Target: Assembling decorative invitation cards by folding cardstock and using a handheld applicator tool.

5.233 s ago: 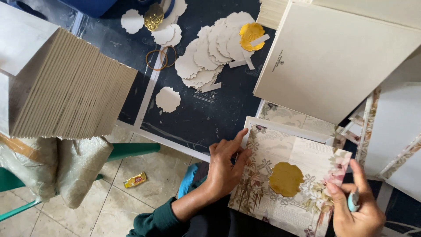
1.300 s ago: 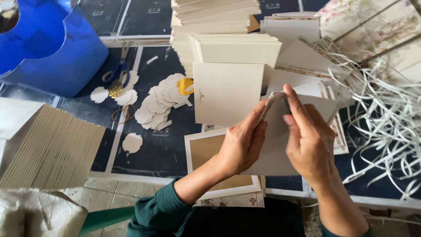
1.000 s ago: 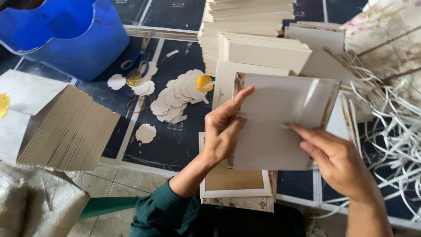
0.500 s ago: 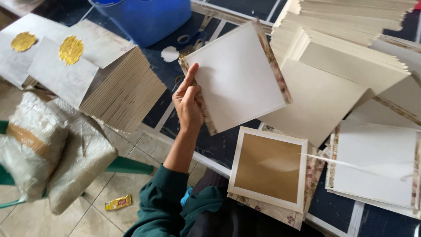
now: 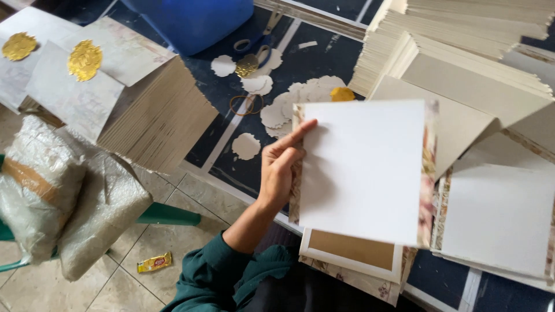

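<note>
My left hand (image 5: 280, 167) now grips the white card (image 5: 364, 170) alone by its nine-o'clock edge; my right hand has gone from view.

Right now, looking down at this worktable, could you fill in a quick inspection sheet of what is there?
Surface: dark table with pale lines, mostly covered.
Job's things: white card with floral edges, held up above a brown-centred card.
Clutter: scalloped paper discs, scissors, rubber band, stack of cards with gold seals, cream envelope stacks, blue tub.
Hands: left hand grips the white card's left edge; right hand not in view.
Cables: nothing seen.
Surroundings: tiled floor, bubble-wrapped bundles, small yellow wrapper.
</note>
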